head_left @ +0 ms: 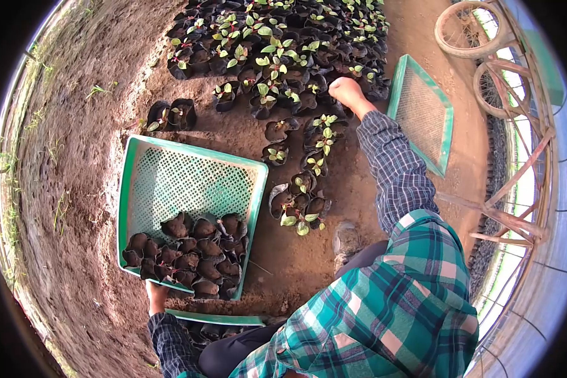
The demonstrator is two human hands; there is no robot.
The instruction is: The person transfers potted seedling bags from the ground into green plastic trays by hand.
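My left hand (pixel 157 295) is at the near left edge of a green plastic crate (pixel 192 148), gripping its rim; its fingertips are hidden by the crate. Black soil-filled nursery bags (pixel 201 252), mostly without visible plants, crowd the near end of this mesh-bottomed crate. Beyond it, my right hand (pixel 348 92) is closed beside the front right of a block of potted seedlings (pixel 271 57). Whatever those fingers hold, if anything, cannot be made out. Between crate and right arm stand a few loose seedling bags (pixel 299 201) with green leaves.
A second green mesh tray (pixel 422 113) lies right of the seedling block. Two bags (pixel 171 115) stand apart at the left. Another green crate (pixel 217 319) with black bags is partly hidden near my knee. Wheels (pixel 469 28) and a wooden frame (pixel 516 217) line the right side.
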